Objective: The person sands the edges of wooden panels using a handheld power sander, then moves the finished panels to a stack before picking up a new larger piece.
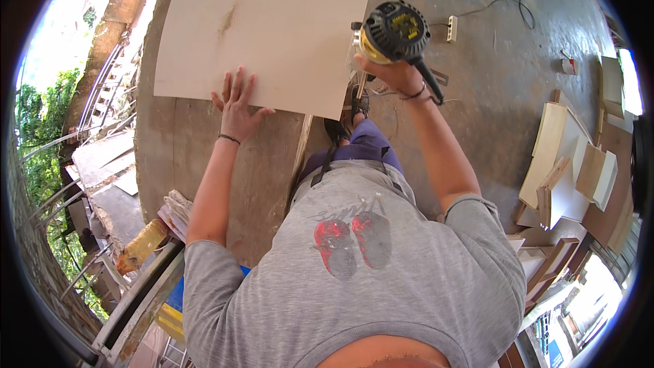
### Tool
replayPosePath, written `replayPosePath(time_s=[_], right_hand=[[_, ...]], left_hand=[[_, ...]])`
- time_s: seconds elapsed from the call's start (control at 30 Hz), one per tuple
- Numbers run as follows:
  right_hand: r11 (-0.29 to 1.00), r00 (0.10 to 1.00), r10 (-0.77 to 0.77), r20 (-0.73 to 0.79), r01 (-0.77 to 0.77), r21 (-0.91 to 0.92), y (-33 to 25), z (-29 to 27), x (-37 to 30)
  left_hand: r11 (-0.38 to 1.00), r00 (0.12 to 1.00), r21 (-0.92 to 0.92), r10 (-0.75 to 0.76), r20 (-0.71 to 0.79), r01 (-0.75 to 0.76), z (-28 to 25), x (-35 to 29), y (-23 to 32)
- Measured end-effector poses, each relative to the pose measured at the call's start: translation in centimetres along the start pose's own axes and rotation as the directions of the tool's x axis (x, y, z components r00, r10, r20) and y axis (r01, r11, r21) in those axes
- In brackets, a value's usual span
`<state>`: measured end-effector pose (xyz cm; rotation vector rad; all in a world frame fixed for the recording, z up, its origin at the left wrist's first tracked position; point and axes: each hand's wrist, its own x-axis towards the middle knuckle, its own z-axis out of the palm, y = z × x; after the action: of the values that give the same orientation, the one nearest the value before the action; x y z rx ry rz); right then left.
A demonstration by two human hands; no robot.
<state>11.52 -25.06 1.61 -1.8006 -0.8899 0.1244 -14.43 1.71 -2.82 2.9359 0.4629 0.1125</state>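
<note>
Closest in, my grey shirt [354, 232], and out past it both arms are reaching. Left hand [237, 112] now: fingers spread and loose, laid flat over the near edge of the pale panel [293, 34], gripping nothing, palm hanging back over the brown worktop [204, 150]. Right hand [394, 73]: curled around the lower body of the black-and-yellow power tool [402, 31], thumb showing, the other fingers mostly hidden. The tool is right by the panel's right edge; whether its base touches, I can't tell from up here.

The panel lies on the worktop, its near right corner jutting past the worktop's edge, above my shoes [360, 101]. It looks thin, stiff and smooth-faced, so I'd call it awkward rather than heavy, apt to slide under a light palm, and its corners could chip. Two opposite edges would be the place to hold it. The tool looks dense and top-heavy; low on the body seems right, clear of its black cord [430, 82].

Room to move? Best to my right, over the grey floor [477, 129], before the stacked boards [555, 157]. Farther out, watch the white power strip [452, 29] and the looping cable [521, 3]. Far left, a metal railing [102, 92] runs beyond the worktop.
</note>
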Motion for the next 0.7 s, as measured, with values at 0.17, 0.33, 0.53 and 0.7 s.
replayPosePath(time_s=[0.17,0.33,0.53,0.7], right_hand=[[1.000,1.000,0.013,0.006,-0.013,-0.012,0.2,0.6,1.9],[0.997,1.000,0.009,-0.007,-0.009,-0.080,-1.4,1.2,3.1],[0.997,0.997,-0.022,-0.078,0.016,-0.076,-2.1,2.0,3.2],[0.993,0.998,-0.021,-0.064,0.013,-0.119,-1.9,2.4,2.6]], left_hand=[[1.000,1.000,-0.029,0.009,-0.017,-0.010,-0.5,2.1,-0.1],[0.996,0.999,-0.084,0.005,-0.054,-0.010,-0.1,2.7,-0.6],[0.998,0.997,-0.063,-0.012,-0.080,0.007,0.2,2.7,-0.5],[0.998,0.994,-0.061,-0.008,-0.108,0.002,0.1,2.9,-0.1]])
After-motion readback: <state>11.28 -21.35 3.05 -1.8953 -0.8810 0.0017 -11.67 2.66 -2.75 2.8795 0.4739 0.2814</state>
